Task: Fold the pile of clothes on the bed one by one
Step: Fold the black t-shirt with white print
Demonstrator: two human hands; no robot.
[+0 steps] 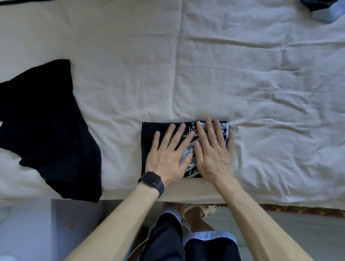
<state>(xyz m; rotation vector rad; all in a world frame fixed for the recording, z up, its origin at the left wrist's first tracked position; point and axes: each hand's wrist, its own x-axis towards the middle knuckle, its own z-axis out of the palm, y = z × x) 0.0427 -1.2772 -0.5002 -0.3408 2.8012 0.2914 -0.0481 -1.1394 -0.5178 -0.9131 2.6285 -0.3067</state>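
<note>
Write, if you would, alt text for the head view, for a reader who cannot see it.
The left hand and right hand lie flat on a folded black shirt with a white print, near the front edge of the bed. A loose black garment lies unfolded to the left; a dark watch sits on the left wrist.

A black shirt [147, 137] with white scribbly marks is folded into a small flat block. It lies close to the near edge of the bed [192, 61], about in the middle. Another black piece of clothing [45, 122] lies well apart from it on the left, not folded, spread out and crumpled, with its near end reaching the edge of the bed.
</note>
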